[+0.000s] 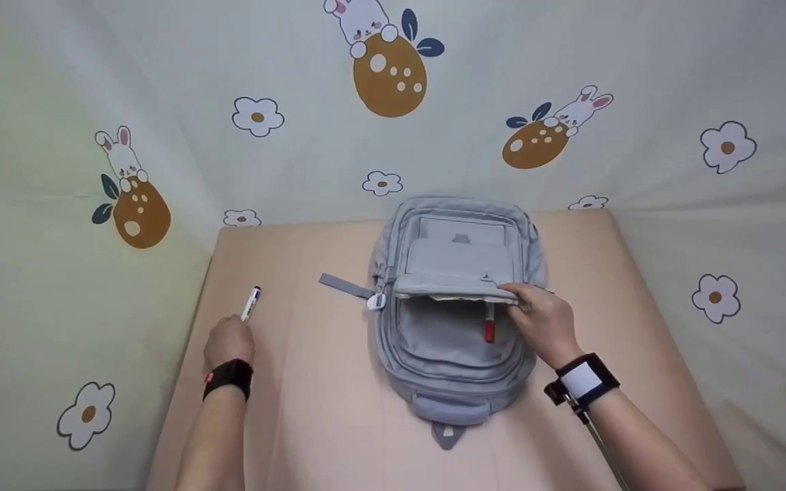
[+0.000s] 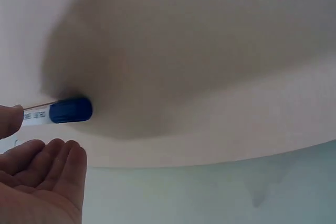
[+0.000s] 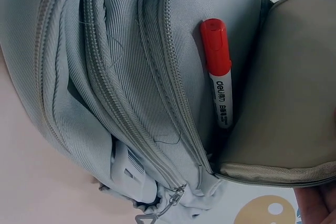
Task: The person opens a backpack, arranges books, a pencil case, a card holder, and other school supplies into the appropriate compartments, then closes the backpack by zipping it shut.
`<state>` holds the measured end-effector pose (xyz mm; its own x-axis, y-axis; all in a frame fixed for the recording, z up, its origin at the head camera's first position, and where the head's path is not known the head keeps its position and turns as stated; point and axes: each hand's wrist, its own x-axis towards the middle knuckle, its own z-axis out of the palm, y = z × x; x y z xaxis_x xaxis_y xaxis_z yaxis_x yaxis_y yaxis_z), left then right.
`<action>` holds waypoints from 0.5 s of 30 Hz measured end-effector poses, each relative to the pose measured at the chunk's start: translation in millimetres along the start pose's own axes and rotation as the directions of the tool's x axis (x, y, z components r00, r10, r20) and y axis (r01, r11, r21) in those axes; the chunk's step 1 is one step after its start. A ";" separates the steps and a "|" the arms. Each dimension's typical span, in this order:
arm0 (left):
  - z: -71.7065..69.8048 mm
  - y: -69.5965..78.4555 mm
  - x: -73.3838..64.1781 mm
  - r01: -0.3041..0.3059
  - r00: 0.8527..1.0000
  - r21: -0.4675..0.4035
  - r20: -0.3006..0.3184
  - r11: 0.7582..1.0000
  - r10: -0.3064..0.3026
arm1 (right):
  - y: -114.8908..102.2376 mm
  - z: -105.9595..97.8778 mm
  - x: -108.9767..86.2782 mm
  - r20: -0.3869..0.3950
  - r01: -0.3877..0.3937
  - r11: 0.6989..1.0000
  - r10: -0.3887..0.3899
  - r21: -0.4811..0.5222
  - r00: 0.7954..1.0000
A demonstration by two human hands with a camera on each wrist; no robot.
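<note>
In the head view a grey backpack (image 1: 461,382) lies on the table, its front pocket unzipped. My right hand (image 1: 546,320) grips the edge of the pocket flap (image 1: 458,285) and holds it raised; in the right wrist view the flap's lining (image 3: 289,87) faces the camera. Inside the pocket rests a white marker with a red cap (image 3: 215,48). Over at the table's left side, my left hand (image 1: 229,343) pinches a white marker (image 1: 251,305) by one end. Its dark blue cap (image 2: 72,109) points away from the fingers, just above or on the tabletop; I cannot tell which.
The table (image 1: 318,382) has a pale pink-beige cover. A grey strap (image 1: 344,285) sticks out to the left of the backpack. Behind and beside the table hangs a curtain (image 1: 311,61) printed with rabbits and flowers.
</note>
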<state>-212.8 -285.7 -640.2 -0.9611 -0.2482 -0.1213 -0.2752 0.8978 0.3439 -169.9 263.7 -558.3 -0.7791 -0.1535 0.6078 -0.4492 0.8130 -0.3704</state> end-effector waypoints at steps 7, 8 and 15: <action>-0.7 -5.9 -2.8 0.025 0.997 0.022 0.066 0.999 -0.026 | -0.2 0.4 -0.3 -0.003 0.000 1.000 0.000 0.009 1.000; -0.8 -6.5 -3.0 0.017 0.998 0.034 0.066 0.999 -0.019 | -0.6 0.4 -0.3 -0.001 -0.002 1.000 0.002 0.009 1.000; 1.6 -4.7 -5.9 -0.025 0.998 0.005 0.051 1.000 0.025 | -0.1 0.4 -0.8 -0.002 -0.002 1.000 0.002 0.003 1.000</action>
<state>-205.8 -287.9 -642.5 -0.9652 -0.2070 -0.1600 -0.2509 0.9057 0.3417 -169.4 263.5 -559.1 -0.7793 -0.1511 0.6081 -0.4491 0.8115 -0.3739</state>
